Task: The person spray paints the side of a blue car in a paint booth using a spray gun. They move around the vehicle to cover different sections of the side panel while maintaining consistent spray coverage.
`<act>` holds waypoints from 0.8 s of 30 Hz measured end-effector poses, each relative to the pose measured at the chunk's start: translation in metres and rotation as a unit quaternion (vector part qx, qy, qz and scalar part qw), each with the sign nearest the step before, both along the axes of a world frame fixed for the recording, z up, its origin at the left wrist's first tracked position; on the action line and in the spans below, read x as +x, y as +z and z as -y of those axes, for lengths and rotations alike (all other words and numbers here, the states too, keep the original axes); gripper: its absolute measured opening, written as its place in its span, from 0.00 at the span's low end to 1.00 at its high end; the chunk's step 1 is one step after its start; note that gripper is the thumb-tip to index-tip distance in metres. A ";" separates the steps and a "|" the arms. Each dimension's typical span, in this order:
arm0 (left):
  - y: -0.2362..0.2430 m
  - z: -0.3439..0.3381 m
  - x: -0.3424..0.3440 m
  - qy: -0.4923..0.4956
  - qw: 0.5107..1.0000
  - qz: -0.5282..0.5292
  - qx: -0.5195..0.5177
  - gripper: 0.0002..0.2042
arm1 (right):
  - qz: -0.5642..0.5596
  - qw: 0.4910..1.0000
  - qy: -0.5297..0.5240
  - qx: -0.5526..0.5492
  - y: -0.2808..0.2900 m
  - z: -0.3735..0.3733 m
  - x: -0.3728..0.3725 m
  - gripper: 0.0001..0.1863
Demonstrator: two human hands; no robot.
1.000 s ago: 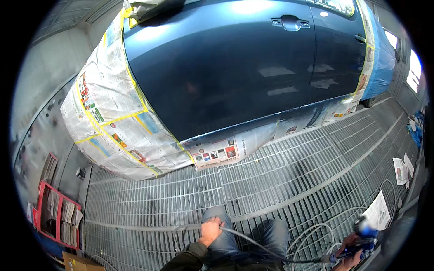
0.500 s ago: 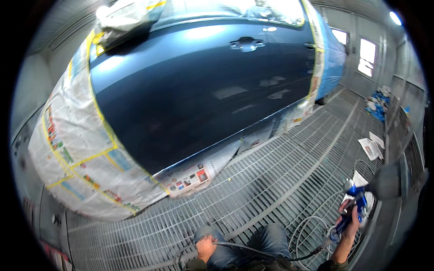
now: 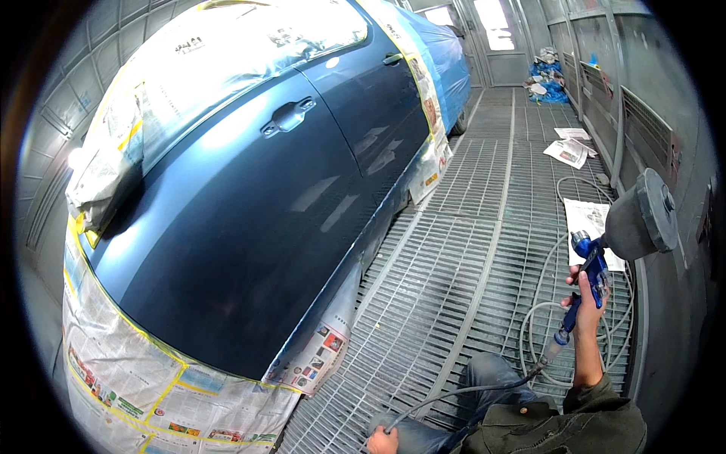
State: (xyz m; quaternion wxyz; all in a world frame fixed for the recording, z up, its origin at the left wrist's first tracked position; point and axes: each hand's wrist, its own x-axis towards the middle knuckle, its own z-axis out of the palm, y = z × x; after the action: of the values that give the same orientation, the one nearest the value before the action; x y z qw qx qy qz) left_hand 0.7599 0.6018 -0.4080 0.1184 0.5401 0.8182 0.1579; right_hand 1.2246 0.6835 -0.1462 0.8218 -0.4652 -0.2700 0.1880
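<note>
My right hand [image 3: 587, 303] is wrapped round the handle of a blue spray gun [image 3: 595, 266], held out at the right above the floor. A large grey paint cup [image 3: 643, 219] sits tilted at the gun's upper side. From the handle's lower end an air hose [image 3: 484, 389] runs left across my legs. My left hand [image 3: 383, 440] is closed on that hose near the lower edge. To the left stands a car with dark blue side doors [image 3: 234, 257]. Neither hand touches the car. The gun is well apart from it.
Newspaper masking [image 3: 162, 393] with yellow tape surrounds the doors; blue sheeting [image 3: 431, 57] wraps the car's far end. Coiled hose [image 3: 529, 321] and loose newspaper [image 3: 569, 153] lie on the metal grating floor [image 3: 469, 250]. A grey wall [image 3: 631, 60] runs along the right; crumpled sheeting [image 3: 546, 87] lies farther back.
My view has turned right, so the car appears farther left. The right hand with the spray gun is higher in view, and the cup shows clearly. My left hand still grips the hose.
</note>
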 end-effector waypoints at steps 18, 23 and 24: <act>-0.002 0.005 0.017 0.031 0.997 -0.059 0.034 0.15 | 0.027 0.976 0.208 -0.054 -0.039 0.005 0.003 0.11; -0.002 0.002 0.019 0.047 0.997 -0.062 0.026 0.17 | 0.016 0.920 0.388 -0.049 -0.049 0.018 -0.011 0.24; -0.002 0.002 0.018 0.048 0.997 -0.065 0.021 0.17 | 0.022 0.905 0.424 -0.036 -0.055 0.019 -0.015 0.29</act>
State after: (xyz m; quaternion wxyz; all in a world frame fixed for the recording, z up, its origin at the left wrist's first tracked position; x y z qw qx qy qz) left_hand 0.7782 0.6002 -0.4102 0.0460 0.5117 0.8456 0.1450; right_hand 1.2092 0.6648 -0.2016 0.6413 -0.3401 -0.4525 0.5180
